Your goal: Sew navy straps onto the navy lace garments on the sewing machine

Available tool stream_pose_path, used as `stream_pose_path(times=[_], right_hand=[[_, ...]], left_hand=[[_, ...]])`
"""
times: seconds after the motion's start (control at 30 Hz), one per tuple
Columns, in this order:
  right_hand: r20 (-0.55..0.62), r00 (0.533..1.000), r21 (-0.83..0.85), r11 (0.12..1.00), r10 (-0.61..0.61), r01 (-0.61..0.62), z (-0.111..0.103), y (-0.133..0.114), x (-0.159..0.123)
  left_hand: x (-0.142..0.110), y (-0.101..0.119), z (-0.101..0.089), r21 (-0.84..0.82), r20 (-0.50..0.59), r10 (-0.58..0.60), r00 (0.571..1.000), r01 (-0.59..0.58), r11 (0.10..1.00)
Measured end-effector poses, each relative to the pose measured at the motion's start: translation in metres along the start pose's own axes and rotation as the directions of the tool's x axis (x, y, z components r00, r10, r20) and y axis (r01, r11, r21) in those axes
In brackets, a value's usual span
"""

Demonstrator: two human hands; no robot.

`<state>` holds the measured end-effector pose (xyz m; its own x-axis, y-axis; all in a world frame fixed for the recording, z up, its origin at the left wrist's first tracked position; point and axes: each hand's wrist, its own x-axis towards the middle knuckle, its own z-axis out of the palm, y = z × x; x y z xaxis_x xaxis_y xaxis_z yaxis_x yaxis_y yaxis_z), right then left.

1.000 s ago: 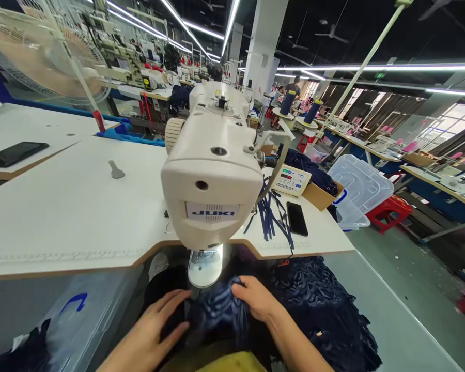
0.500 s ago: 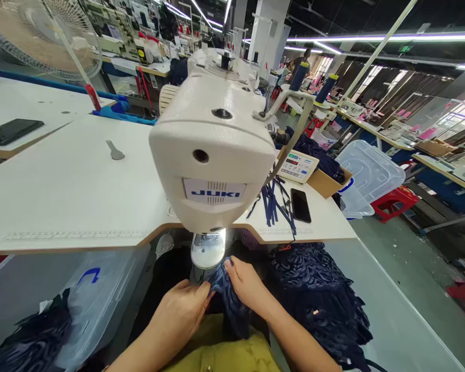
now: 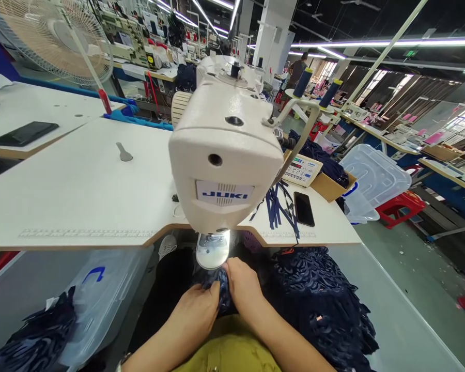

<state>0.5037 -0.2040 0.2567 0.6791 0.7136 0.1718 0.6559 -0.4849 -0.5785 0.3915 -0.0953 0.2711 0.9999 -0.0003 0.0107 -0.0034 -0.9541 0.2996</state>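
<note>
Dark blue fabric (image 3: 223, 292) is pinched between my two hands, just below the lit metal plate (image 3: 212, 253) of a white JUKI sewing machine (image 3: 227, 160). My left hand (image 3: 201, 307) is closed on the fabric's left side, thumb on top. On its right side, my right hand (image 3: 242, 284) is closed too, its fingertips at the plate's lower right edge. The hands partly hide the fabric. I cannot tell whether it lies under the needle, which the machine head conceals.
To the right lies a heap of navy ruffled fabric (image 3: 318, 299); at lower left, a clear bin lid (image 3: 104, 294) and dark fabric pieces (image 3: 39, 330). The white table (image 3: 81, 201) carries navy strips (image 3: 275, 206), a phone (image 3: 304, 208) and a control panel (image 3: 302, 170).
Both hands have drawn closer together, the right one nearer the plate's edge. The fabric has shifted upward toward the plate, and less of it hangs below. The camera view has moved slightly.
</note>
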Motion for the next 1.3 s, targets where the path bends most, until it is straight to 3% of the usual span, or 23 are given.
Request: stream_pose_path(times=[0.07,0.13,0.17,0.23,0.27,0.3,0.37,0.43,0.5,0.57,0.67,0.73,0.87,1.0,1.3], right_hand=[[0.044,0.998,-0.054,0.997,-0.052,0.055,-0.009,0.0,0.0],[0.136,0.983,0.039,0.992,-0.122,0.117,-0.028,-0.005,0.001],[0.205,0.961,0.117,0.98,-0.184,0.162,-0.04,-0.009,0.001],[0.352,0.87,0.278,0.926,-0.344,0.253,-0.064,-0.021,0.002],[0.395,0.825,0.335,0.9,-0.403,0.279,-0.075,-0.027,0.003],[0.402,0.811,0.361,0.887,-0.426,0.287,-0.083,-0.033,0.005],[0.316,0.871,0.297,0.911,-0.376,0.286,-0.094,-0.043,0.011],[0.174,0.928,0.098,0.944,-0.329,0.316,-0.094,-0.048,0.018],[0.064,0.938,-0.114,0.931,-0.342,0.347,-0.086,-0.049,0.026],[-0.004,0.943,-0.172,0.929,-0.334,0.328,-0.076,-0.047,0.029],[-0.058,0.957,0.046,0.957,-0.284,0.287,-0.066,-0.04,0.027],[-0.068,0.964,0.235,0.935,-0.256,0.264,-0.063,-0.035,0.024],[-0.05,0.996,0.463,0.882,-0.074,0.089,-0.061,-0.029,0.025],[0.028,0.995,0.542,0.835,0.1,-0.1,-0.063,-0.027,0.041],[0.027,0.997,0.418,0.905,0.075,-0.079,-0.069,-0.032,0.071]], left_hand=[[-0.001,-0.002,-0.005,-0.008,-0.006,-0.035,0.999,0.035,0.999],[-0.004,-0.006,-0.016,-0.085,-0.065,-0.075,0.995,0.07,0.994],[-0.005,-0.009,-0.023,-0.164,-0.095,-0.078,0.992,0.062,0.985],[-0.008,-0.015,-0.039,-0.369,-0.107,-0.038,0.994,-0.004,0.929],[-0.01,-0.017,-0.047,-0.466,-0.085,-0.003,0.996,-0.037,0.884],[-0.01,-0.019,-0.056,-0.537,-0.052,0.023,0.998,-0.048,0.842],[-0.011,-0.022,-0.071,-0.585,-0.027,-0.03,0.999,0.008,0.811],[-0.01,-0.024,-0.082,-0.491,-0.183,-0.161,0.97,0.052,0.87],[-0.007,-0.026,-0.089,-0.27,-0.469,-0.185,0.864,0.059,0.961],[-0.005,-0.028,-0.09,-0.03,-0.628,-0.043,0.777,0.032,0.999],[-0.002,-0.028,-0.084,0.176,-0.538,0.218,0.814,-0.145,0.974],[0.0,-0.026,-0.078,0.203,-0.482,0.288,0.827,-0.214,0.955],[0.004,-0.019,-0.069,0.138,-0.542,0.19,0.818,-0.136,0.981],[0.009,-0.012,-0.071,0.158,-0.587,0.127,0.799,-0.041,0.987],[0.011,-0.003,-0.083,0.25,-0.515,0.021,0.857,0.126,0.96]])
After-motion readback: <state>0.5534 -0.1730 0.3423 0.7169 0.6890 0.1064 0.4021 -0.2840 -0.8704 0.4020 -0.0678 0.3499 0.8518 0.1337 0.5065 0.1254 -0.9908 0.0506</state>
